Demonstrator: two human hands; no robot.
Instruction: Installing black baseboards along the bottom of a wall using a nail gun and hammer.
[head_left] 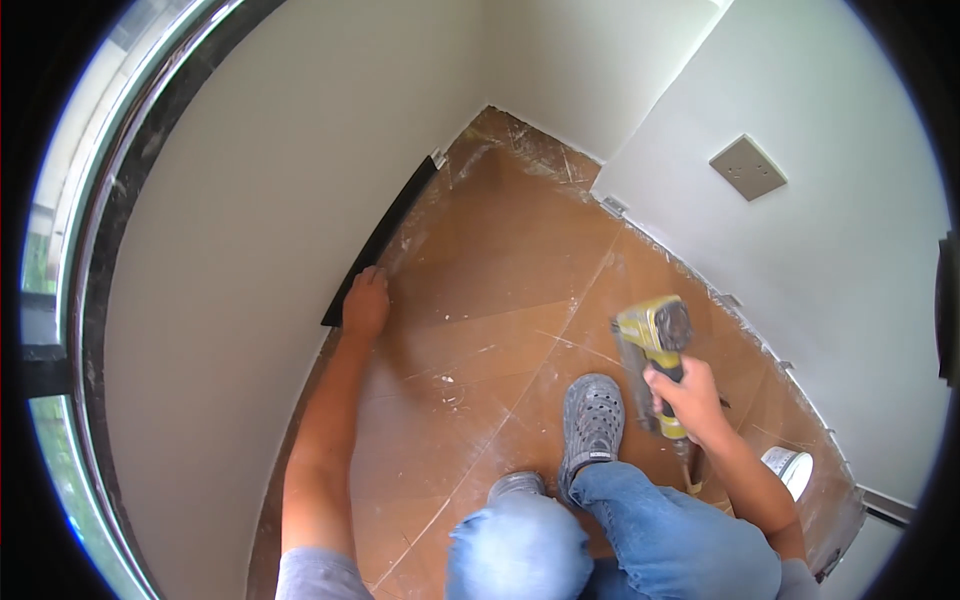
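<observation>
Even, gentle pressure toward the left wall (240, 240) should keep the black strip (388, 228) steady along its foot, with the left hand's (367, 300) bent fingers touching its near end — gripping or only pressing, I cannot tell. The right hand (688, 396) is wrapped round the handle of a yellow nail gun (636, 326), best kept pointed away from those fingers — beyond it, at near right, is a white tub (796, 474).

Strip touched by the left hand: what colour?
The strip is black; shows best in the head view.
</observation>
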